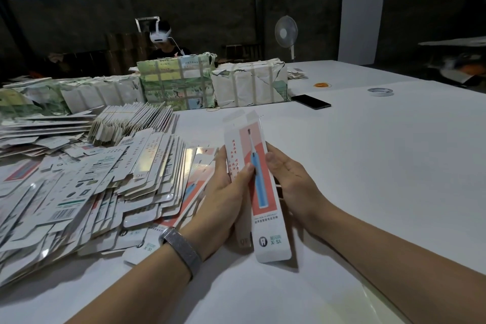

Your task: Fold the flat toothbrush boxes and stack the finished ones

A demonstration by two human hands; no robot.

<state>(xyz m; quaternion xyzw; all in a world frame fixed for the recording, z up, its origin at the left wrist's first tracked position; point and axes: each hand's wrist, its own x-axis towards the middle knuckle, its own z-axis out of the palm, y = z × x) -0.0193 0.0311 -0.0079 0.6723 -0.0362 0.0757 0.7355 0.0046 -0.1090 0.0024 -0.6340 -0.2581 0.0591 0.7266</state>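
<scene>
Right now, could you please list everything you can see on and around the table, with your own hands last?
toothbrush box: one, white and red with a blue brush print, held between both hands.
flat boxes: a large loose pile, mostly white, table left.
wrapped bundles: several, white and green, far side.
phone: one, black, beside the bundles.
tape roll: one, pale, far right.
rubber bands: small orange heap, far right.
fan: one, white, behind the table.
person: one, wearing a white headset, behind the bundles.
table: white.
left hand: grips the box.
right hand: presses its right edge.
</scene>
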